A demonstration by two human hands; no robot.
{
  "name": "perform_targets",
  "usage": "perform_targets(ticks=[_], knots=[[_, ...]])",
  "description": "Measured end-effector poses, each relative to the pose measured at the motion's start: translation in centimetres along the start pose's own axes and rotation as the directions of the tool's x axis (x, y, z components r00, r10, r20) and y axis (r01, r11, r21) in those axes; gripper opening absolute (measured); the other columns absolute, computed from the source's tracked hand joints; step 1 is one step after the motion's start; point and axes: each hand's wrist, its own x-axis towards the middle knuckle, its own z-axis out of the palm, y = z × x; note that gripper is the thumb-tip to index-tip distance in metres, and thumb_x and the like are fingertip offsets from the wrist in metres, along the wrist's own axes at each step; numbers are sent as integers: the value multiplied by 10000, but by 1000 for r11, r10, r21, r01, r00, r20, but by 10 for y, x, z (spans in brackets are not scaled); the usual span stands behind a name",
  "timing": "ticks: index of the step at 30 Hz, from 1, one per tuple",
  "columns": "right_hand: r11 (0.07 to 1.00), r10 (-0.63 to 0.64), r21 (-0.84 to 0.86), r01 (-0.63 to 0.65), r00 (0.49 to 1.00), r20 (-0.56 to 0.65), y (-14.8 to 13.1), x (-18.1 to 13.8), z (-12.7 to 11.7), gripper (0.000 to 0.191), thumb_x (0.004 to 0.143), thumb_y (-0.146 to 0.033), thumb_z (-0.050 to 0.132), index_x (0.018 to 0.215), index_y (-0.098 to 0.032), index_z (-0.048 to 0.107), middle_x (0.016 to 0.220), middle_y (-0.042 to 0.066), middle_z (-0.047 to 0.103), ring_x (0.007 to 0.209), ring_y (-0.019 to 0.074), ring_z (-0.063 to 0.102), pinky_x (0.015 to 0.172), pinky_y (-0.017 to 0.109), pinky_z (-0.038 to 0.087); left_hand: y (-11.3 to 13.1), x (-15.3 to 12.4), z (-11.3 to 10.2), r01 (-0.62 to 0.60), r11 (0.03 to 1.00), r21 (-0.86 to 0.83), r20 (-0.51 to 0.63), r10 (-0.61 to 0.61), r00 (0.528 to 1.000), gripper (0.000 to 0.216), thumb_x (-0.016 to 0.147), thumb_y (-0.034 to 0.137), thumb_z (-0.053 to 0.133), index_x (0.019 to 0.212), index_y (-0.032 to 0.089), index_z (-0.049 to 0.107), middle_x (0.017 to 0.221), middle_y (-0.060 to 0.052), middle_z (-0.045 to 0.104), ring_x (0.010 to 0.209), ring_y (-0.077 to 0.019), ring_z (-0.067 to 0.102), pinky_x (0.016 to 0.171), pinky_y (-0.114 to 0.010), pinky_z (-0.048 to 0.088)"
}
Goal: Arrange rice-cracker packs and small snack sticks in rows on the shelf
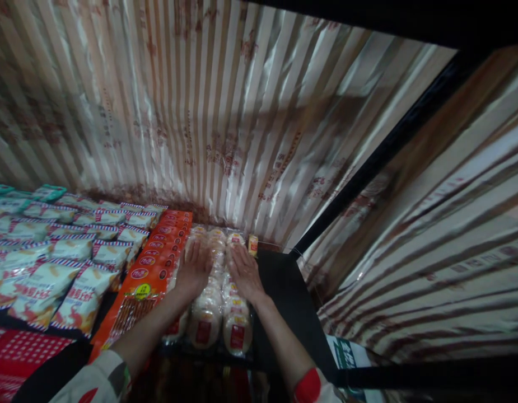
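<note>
Rows of round, pale cakes or crackers in clear wrap with red labels point(205, 324) lie on a black shelf. My left hand point(194, 271) rests palm down on the left and middle rows, fingers stretched toward the back. Over the right-hand row, my right hand point(244, 272) lies flat too, its fingers extended and slightly apart. Neither hand grips anything. Between them, part of the middle row shows. A small yellow packet point(252, 245) sits just beyond my right fingertips.
Orange snack packs point(152, 252) overlap left of the rows. Farther left are many small white-and-blue snack bags point(69, 246). The black shelf point(279, 302) continues to the right, beside a dark frame post point(359, 173). Striped plastic sheeting point(225, 112) hangs behind.
</note>
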Motion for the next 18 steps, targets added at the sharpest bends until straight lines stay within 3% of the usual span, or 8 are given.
perform_targets(ticks=[6, 11, 18], knots=[[994, 107, 20, -110, 986, 128, -20, -22, -3, 521, 967, -439, 194, 1443, -257, 298, 1550, 25, 163, 1436, 188, 73, 1152, 441, 120, 1, -26, -9, 16, 1000, -23, 100, -14, 995, 492, 921, 396, 346, 1373, 221, 432, 1473, -128, 335, 1387, -294, 251, 1112, -510, 239], [982, 190, -19, -190, 964, 186, -27, -16, 4, 532, 960, -442, 207, 1455, -256, 260, 1555, 17, 140, 1438, 188, 26, 1151, 444, 76, 1, -21, -14, 45, 997, -57, 207, -32, 978, 506, 926, 412, 321, 1390, 228, 406, 1484, -128, 309, 1394, -282, 232, 1119, -503, 225], [974, 227, -52, -220, 946, 232, -28, -10, 17, 537, 952, -497, 173, 1458, -324, 224, 1563, -10, 93, 1437, 200, -12, 1147, 434, 56, -2, -18, -8, 33, 997, -71, 238, -15, 971, 525, 934, 434, 254, 1404, 235, 378, 1502, -116, 275, 1408, -261, 196, 1133, -498, 185]])
